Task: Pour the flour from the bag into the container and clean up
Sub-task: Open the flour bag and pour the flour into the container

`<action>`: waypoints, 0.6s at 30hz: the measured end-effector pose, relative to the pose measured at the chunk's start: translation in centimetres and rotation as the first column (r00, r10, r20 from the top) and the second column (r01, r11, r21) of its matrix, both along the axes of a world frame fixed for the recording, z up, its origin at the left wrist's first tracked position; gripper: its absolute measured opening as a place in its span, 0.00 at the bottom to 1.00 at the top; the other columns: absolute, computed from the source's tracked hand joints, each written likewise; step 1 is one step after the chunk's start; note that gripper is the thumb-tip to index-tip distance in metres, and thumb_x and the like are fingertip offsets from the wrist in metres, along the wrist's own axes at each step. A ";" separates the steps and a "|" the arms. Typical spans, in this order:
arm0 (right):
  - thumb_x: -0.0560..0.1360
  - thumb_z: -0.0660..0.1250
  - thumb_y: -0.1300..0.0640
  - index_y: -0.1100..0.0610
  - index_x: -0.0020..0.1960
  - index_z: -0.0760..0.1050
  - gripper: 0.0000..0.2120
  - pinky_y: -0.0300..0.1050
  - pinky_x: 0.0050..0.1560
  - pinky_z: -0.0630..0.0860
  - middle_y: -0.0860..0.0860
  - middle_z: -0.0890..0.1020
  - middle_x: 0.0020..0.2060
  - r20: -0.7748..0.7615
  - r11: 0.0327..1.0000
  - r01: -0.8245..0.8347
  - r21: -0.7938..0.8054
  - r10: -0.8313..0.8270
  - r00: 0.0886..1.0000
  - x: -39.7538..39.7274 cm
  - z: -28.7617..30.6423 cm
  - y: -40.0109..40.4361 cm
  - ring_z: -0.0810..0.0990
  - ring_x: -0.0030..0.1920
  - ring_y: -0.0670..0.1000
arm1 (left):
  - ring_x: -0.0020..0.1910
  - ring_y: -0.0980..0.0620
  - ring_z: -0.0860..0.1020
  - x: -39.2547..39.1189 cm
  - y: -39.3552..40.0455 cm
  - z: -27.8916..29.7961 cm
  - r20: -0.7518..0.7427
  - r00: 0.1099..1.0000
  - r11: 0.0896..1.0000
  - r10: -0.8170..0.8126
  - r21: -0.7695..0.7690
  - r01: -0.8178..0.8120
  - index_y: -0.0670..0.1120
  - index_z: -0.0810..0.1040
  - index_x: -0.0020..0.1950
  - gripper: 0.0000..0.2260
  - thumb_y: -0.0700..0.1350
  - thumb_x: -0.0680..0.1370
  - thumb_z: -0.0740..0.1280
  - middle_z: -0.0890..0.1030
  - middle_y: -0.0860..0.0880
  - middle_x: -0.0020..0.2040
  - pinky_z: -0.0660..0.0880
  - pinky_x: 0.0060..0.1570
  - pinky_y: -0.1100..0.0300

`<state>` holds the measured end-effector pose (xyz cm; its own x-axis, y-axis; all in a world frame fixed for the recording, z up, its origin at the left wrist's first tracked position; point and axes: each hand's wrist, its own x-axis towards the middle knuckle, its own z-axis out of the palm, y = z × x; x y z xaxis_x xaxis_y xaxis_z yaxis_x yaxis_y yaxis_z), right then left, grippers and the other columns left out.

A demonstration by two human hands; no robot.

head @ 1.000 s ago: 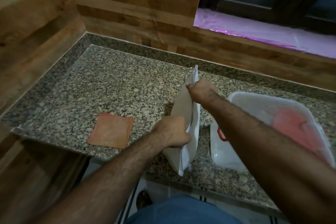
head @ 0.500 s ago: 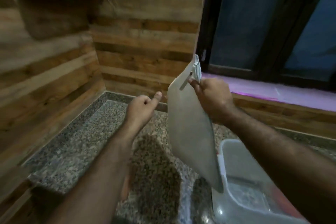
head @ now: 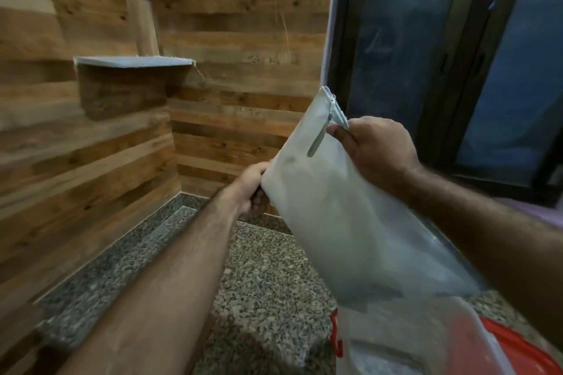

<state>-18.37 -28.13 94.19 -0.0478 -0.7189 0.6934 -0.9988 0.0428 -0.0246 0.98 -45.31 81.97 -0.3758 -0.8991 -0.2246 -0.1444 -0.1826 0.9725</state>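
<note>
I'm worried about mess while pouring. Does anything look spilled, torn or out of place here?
Nothing stands out. Both hands, left and right, hold the bag tilted above the container. No flour shows on the counter, and the bag looks whole.

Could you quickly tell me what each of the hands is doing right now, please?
Left hand: closed, gripping the left edge of the flour bag.
Right hand: closed, pinching the bag's upper edge beside the zipper.

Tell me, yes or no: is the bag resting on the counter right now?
No, both hands, left and right, hold the bag up in the air, tilted above the container, clear of the counter.
</note>
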 end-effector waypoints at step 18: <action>0.84 0.61 0.36 0.50 0.45 0.84 0.23 0.52 0.47 0.88 0.46 0.86 0.41 0.573 0.976 -0.210 -0.060 0.206 0.793 -8.3 -4.4 9.3 0.87 0.42 0.47 | 0.20 0.57 0.71 -3.5 10.7 10.8 0.024 0.998 0.974 0.066 -0.219 -0.059 0.49 0.77 0.38 0.18 0.50 0.87 0.64 0.76 0.52 0.25 0.66 0.19 0.66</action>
